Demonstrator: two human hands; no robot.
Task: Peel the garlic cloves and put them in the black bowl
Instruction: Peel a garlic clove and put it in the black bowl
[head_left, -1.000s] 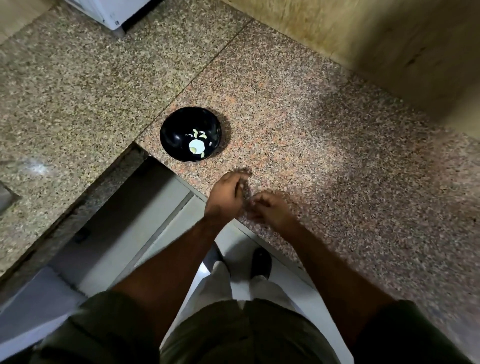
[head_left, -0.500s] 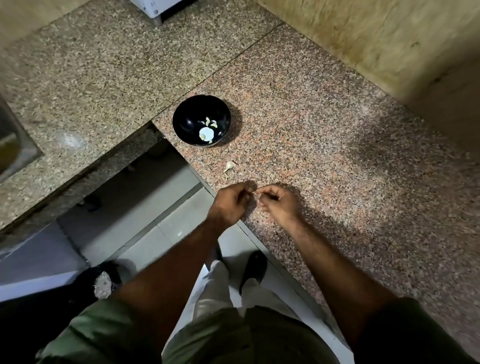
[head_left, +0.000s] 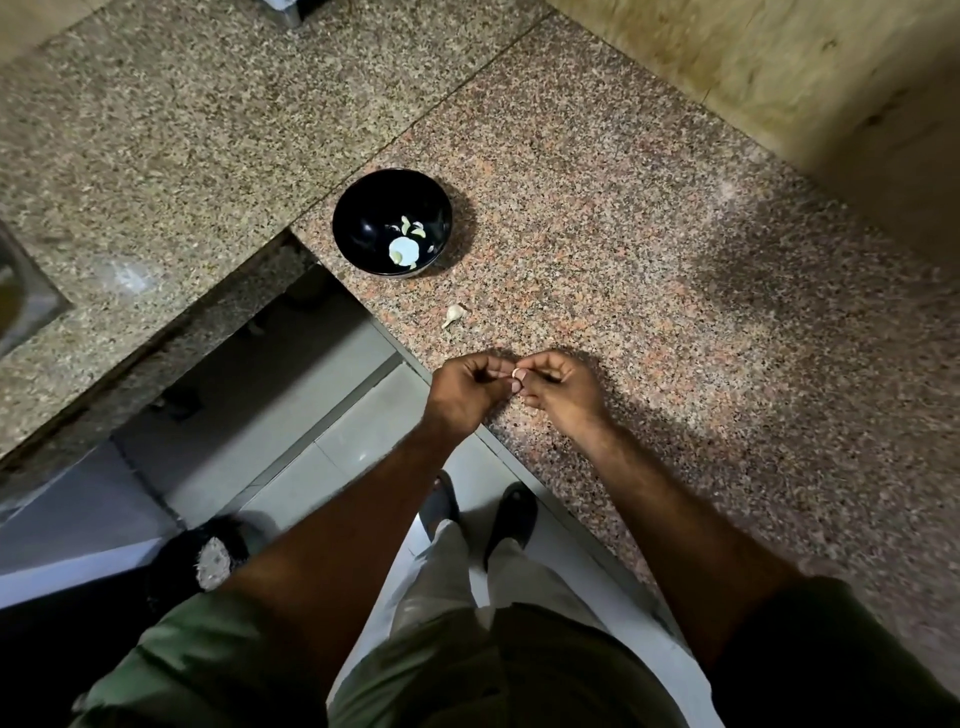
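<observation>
1. Over the near edge of the granite surface (head_left: 649, 249), left hand (head_left: 467, 387) and right hand (head_left: 563, 387) pinch one garlic clove (head_left: 517, 373) between fingertips, held close for peeling.
2. Black bowl (head_left: 358, 228) sits beyond, peeled cloves inside, within easy reach.
3. Loose clove (head_left: 454, 313) waits between bowl and hands.
4. Since half a second ago, both hands have lifted slightly, with the pale clove now showing.

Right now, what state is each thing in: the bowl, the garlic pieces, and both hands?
Round black bowl: upright on the granite counter, holding a few pale peeled cloves.
Small white garlic clove: loose on the counter, unpeeled, apart from the bowl.
Pale garlic clove: pinched between both hands.
Left hand: closed on it.
Right hand: closed on it.
</observation>
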